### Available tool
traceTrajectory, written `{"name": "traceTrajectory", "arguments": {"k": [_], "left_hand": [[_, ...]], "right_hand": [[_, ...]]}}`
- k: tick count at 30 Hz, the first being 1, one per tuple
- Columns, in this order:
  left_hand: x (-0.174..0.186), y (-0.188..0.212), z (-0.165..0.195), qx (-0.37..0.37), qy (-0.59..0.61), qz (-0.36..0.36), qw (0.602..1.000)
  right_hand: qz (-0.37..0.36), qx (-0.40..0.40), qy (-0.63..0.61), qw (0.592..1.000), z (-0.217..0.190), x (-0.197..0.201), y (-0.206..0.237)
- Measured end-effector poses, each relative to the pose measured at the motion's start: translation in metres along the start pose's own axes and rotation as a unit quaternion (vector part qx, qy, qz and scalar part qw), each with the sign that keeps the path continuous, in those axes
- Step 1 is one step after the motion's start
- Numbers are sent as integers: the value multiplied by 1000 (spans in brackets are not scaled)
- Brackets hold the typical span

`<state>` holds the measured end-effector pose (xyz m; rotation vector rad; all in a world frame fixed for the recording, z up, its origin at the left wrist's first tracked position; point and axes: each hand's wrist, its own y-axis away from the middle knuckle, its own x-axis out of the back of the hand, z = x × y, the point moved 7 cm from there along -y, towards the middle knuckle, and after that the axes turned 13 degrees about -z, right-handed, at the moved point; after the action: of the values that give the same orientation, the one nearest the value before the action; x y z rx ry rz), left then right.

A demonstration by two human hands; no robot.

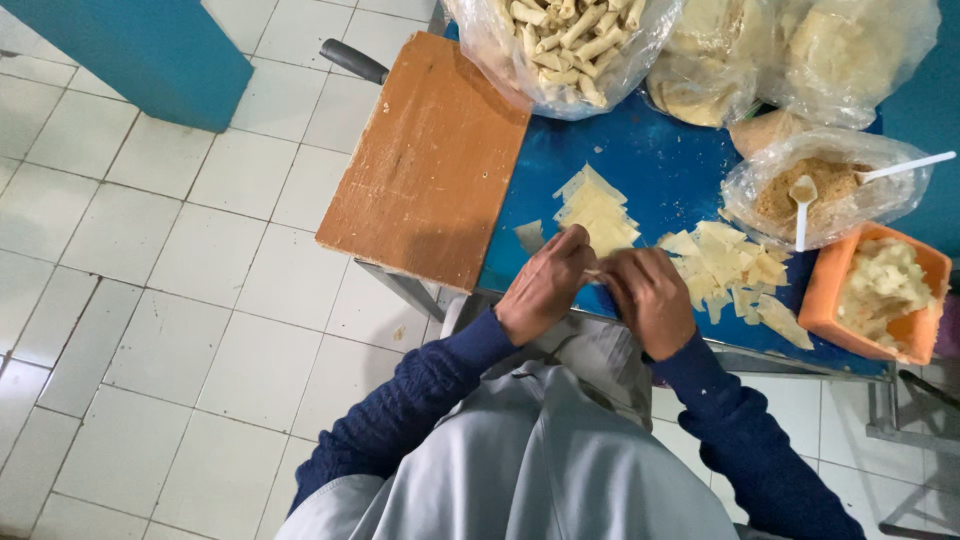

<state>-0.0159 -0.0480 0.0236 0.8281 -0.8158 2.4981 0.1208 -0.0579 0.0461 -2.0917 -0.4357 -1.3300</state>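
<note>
My left hand (545, 285) and my right hand (650, 298) meet at the near edge of a blue table (650, 165). Together they pinch a small pale piece of dough wrapper (594, 271) between the fingertips. A neat stack of triangular wrappers (596, 212) lies just beyond my hands. To the right of them is a loose heap of wrapper pieces (728, 268). A single wrapper piece (529, 236) lies left of my left hand.
A brown wooden board (430, 160) covers the table's left part. At the back stand a clear bag of rolled pastries (565, 45) and bags of flat wrappers (790, 55). A bag of crumbs with white spoons (820, 190) and an orange tub of filling (880, 292) are at right. White tiled floor (150, 260) lies left.
</note>
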Motion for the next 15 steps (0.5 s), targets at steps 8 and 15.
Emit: {"name": "traceTrajectory", "arguments": {"k": [8, 15], "left_hand": [[0, -10, -14, 23, 70, -25, 997], [2, -13, -13, 33, 62, -22, 997]], "right_hand": [[-22, -12, -72, 997, 12, 3, -4], [-26, 9, -22, 999, 15, -2, -8]]}}
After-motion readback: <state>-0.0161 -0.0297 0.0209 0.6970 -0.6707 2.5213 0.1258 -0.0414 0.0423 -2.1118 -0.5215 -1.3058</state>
